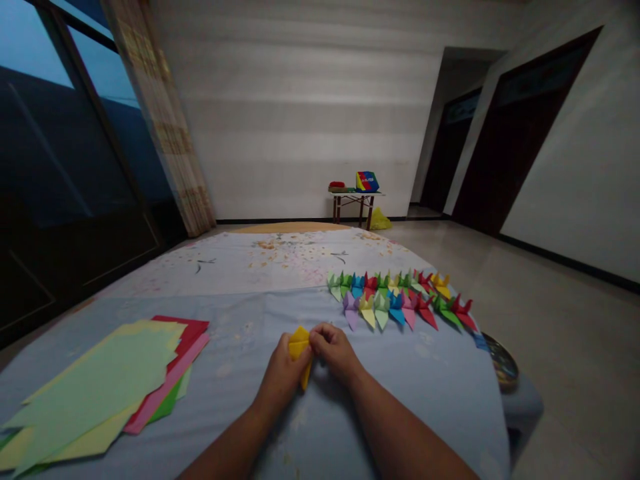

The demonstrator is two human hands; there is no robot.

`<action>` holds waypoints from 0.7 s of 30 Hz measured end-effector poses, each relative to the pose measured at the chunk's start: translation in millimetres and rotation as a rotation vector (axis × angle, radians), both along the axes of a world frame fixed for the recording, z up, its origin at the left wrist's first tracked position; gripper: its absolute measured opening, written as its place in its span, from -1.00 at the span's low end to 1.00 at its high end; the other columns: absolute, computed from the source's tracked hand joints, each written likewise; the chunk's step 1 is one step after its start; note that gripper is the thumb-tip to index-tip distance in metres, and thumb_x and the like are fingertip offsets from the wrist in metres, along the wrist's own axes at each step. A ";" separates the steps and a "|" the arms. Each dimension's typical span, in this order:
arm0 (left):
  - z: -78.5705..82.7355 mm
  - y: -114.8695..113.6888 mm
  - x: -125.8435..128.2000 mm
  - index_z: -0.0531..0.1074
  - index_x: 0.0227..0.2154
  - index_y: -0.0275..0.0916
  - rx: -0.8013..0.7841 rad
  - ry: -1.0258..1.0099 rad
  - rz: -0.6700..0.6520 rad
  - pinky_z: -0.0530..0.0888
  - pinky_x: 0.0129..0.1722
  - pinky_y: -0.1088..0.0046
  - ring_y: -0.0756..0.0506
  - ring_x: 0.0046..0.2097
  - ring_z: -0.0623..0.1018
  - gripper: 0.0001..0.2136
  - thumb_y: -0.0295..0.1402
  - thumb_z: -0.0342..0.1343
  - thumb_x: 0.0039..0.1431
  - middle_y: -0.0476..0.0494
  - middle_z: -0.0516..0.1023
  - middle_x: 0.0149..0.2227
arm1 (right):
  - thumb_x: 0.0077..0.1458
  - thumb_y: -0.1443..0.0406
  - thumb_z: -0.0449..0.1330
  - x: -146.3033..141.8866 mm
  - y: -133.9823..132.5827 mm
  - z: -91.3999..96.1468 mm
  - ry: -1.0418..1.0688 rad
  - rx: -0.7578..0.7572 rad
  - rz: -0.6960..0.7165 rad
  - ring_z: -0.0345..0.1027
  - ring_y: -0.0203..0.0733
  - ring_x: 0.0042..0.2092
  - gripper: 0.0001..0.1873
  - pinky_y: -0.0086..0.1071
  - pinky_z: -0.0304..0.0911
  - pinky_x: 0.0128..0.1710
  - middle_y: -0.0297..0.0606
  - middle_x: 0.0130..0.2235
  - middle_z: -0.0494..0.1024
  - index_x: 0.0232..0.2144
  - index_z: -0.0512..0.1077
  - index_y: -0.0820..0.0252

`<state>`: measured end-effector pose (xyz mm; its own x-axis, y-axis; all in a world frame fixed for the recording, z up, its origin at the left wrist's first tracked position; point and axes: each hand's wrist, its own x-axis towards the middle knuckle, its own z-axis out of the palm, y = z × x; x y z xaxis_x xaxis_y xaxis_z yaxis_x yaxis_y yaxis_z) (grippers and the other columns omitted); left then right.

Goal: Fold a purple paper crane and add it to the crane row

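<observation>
A partly folded piece of yellow origami paper [299, 341] is held over the blue cloth, its narrow point toward me. My left hand [286, 367] is closed around its left side, thumb across the front. At its right edge, the fingertips of my right hand [334, 348] pinch the paper. The layers under my fingers are hidden. Beyond my right hand, two rows of folded paper cranes [382, 311] in several colours stand on the cloth.
At the left lies a stack of coloured paper sheets [100, 380], pale green on top. A flowered cloth [300, 260] covers the far part of the table. To the right, a round patterned object [503, 363] sits beyond the table edge. A small table [350, 195] stands by the wall.
</observation>
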<state>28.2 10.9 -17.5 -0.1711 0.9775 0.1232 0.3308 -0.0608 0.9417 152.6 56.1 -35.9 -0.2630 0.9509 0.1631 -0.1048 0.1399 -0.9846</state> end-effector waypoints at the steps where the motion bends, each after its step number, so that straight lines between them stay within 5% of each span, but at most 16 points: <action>1: 1.3 1.1 -0.5 0.27 -0.48 -0.21 -0.001 -0.003 -0.002 0.31 -0.46 0.46 -0.06 -0.45 0.41 -0.74 -0.16 0.16 -0.11 0.06 0.38 -0.54 | -0.06 0.18 0.14 -0.3 -0.2 -0.3 -0.002 0.001 -0.001 0.14 -0.40 -0.56 -0.78 -0.50 0.06 -0.53 -0.44 -0.61 0.32 -0.56 0.33 0.24; 7: 6.6 8.3 -7.0 0.30 -0.49 -0.22 0.006 -0.103 -0.065 0.32 -0.49 0.49 -0.04 -0.48 0.41 -0.76 -0.18 0.18 -0.12 0.07 0.38 -0.57 | -0.04 0.09 0.15 -1.4 -1.5 1.6 0.021 0.036 -0.050 0.14 -0.39 -0.56 -0.70 -0.49 0.08 -0.55 -0.44 -0.61 0.30 -0.52 0.32 0.23; 15: 0.1 8.9 -10.4 0.30 -0.21 -0.28 -0.048 -0.346 -0.111 0.42 -0.42 0.41 -0.09 -0.42 0.52 -0.68 -0.24 0.07 -0.03 -0.11 0.53 -0.38 | -0.06 0.00 0.15 4.0 0.0 7.8 0.022 0.028 -0.142 0.16 -0.37 -0.56 -0.62 -0.47 0.11 -0.55 -0.41 -0.59 0.33 -0.50 0.34 0.22; 21: -2.4 9.7 -9.2 0.19 -0.09 -0.27 -0.039 -0.507 -0.096 0.45 -0.35 0.38 -0.10 -0.35 0.54 -0.51 -0.21 0.17 -0.09 -0.17 0.50 -0.25 | -0.02 -0.01 0.13 3.6 0.0 3.6 -0.012 0.026 -0.151 0.16 -0.38 -0.56 -0.61 -0.48 0.08 -0.55 -0.42 -0.59 0.32 -0.47 0.33 0.22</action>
